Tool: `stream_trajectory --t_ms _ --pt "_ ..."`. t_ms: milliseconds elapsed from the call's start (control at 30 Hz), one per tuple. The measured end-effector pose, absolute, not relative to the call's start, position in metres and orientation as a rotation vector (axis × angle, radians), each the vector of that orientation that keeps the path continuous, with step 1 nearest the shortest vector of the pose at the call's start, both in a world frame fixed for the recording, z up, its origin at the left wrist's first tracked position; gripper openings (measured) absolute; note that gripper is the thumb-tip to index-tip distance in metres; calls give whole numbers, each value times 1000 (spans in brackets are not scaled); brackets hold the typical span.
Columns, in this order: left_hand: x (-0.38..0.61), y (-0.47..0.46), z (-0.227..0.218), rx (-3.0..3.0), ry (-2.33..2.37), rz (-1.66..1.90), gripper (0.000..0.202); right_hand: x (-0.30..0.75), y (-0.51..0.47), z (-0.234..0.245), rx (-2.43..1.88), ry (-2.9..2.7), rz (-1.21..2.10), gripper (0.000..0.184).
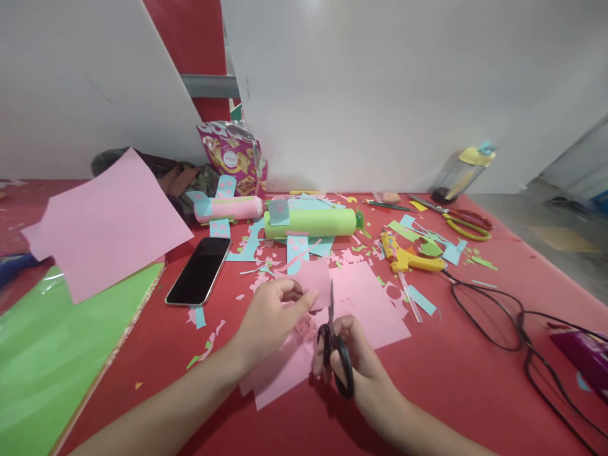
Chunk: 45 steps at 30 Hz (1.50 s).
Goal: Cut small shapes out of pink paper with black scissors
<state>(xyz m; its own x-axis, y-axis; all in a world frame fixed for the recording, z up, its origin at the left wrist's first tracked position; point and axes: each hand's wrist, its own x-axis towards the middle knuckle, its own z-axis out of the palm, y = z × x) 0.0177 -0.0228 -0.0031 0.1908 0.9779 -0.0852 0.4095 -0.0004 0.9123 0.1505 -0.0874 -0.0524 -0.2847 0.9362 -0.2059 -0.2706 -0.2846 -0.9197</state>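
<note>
Closest in, the right hand (365, 364) is wrapped around the black handles of the scissors (335, 342). The blades point away, seemingly together, at the edge of a small pink piece (314, 278). The left hand (273, 316) pinches that piece between thumb and fingertips, just above a larger pink sheet (370, 304) lying on the red table (451, 380). A clean cut, I judge, calls for holding the paper taut, fingertips off the blade line, and turning the paper rather than the scissors. Around lie paper scraps (259, 269), a phone (199, 271), a green roll (311, 223) and a yellow glue gun (408, 258).
</note>
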Motion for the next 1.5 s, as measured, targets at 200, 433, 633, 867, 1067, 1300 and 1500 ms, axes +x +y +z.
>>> stream_trajectory --t_ms 200,433,633,867,1067,1300,1500 --pt "20 -25 -1 1624 1391 775 29 154 -87 -44 -1030 -1052 1687 34" --pt "19 -24 -2 1677 1397 756 28 153 -87 -48 -1099 -1108 1631 26" --pt "17 -25 -1 1677 1398 792 25 154 -88 -48 -1106 -1136 1624 25" --pt "18 -24 0 1705 1400 753 25 155 -88 -45 -1092 -1144 1668 31" --pt "17 -25 2 1708 1408 723 23 155 -88 -45 -1028 -1103 1720 31" --pt "15 -25 3 1696 1411 702 24 154 -85 -45 -932 -1061 1728 37" --pt "11 -23 0 1658 1372 622 24 157 -86 -44 -876 -1076 1769 39"
